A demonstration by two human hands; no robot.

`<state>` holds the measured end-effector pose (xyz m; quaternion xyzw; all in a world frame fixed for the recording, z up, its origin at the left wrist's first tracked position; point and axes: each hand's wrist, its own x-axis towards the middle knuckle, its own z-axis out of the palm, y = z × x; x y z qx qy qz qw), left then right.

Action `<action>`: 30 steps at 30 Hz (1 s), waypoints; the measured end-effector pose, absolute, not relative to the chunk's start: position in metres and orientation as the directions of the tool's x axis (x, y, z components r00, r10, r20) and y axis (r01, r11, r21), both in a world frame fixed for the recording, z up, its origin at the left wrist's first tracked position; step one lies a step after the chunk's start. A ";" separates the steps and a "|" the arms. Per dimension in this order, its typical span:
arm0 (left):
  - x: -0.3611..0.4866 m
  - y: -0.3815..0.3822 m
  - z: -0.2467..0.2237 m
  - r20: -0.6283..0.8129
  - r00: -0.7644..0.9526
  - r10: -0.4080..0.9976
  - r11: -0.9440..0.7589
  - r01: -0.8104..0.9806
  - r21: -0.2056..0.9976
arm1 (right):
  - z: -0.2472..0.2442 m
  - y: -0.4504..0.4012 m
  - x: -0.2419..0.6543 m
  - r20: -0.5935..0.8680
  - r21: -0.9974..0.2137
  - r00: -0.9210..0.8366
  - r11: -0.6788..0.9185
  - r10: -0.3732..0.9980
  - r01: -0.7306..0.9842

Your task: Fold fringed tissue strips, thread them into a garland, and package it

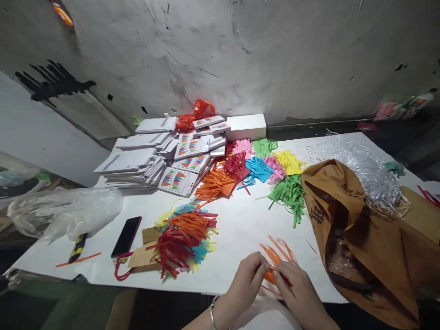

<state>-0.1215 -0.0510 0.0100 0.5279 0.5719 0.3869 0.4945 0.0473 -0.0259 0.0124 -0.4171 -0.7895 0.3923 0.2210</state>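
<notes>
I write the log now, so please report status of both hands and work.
Left hand and right hand: both on orange fringed paper. Strips splayed above fingers. Brown bag right, not touching hands.

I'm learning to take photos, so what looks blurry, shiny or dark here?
In the head view, the orange strips have smeared tips; the white strings glint; outer edges look stretched and soft, and the bottom is darkest.
</notes>
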 end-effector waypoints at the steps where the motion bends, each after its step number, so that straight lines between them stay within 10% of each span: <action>1: -0.121 -0.051 0.010 -0.152 0.049 0.987 0.137 0.234 0.963 | 0.012 -0.026 0.046 0.012 -0.815 -0.547 0.326 0.837 0.480; 30: -0.110 -0.050 -0.001 -0.170 -0.026 0.985 0.170 0.301 0.938 | -0.001 -0.025 0.046 -0.075 -0.933 -0.462 0.101 0.883 0.345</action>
